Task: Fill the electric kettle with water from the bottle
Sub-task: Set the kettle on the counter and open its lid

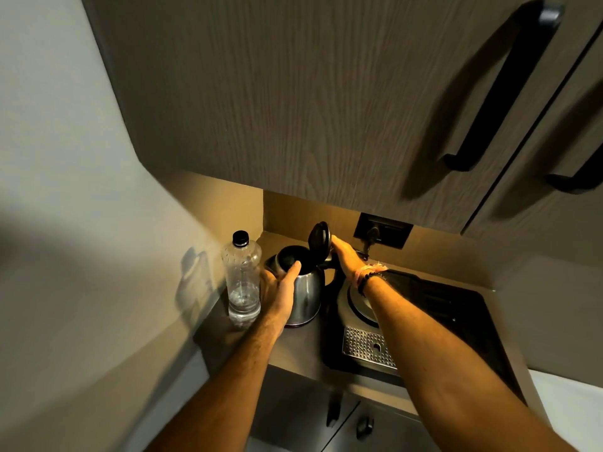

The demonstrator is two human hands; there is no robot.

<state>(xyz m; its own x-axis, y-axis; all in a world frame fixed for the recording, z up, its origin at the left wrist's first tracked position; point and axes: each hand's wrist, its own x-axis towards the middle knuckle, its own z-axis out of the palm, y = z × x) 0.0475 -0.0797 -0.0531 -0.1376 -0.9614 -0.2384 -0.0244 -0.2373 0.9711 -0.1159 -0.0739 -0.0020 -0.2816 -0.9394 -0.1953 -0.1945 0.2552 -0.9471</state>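
Nearest, both forearms enter from the bottom edge, their elbows cut off. Below them, lower cabinet doors with dark handles sit in shadow and are hard to read.

On the table, to the right, lies a dark tray whose far side melts into blackness; a perforated metal grille and a round metal piece behind it are partly covered by the right forearm, so what they belong to cannot be told.

The left hand is wrapped around the left side of the steel kettle, thumb up at the rim; its fingers go round the far side and are hidden. The kettle stands on the table near the corner, its inside only a black hole, so any water level cannot be seen. Just left of it, almost touching the left hand, stands the clear bottle, upright, black cap on, water only in its bottom part.

The right hand, bracelets at the wrist, reaches behind the kettle at the handle; its fingers are closed against the raised lid, which stands open, but the handle itself is mostly hidden.

Farther back, a dark wall socket with a plug is dim. Overhead, an upper cabinet with long black handles fills the top.
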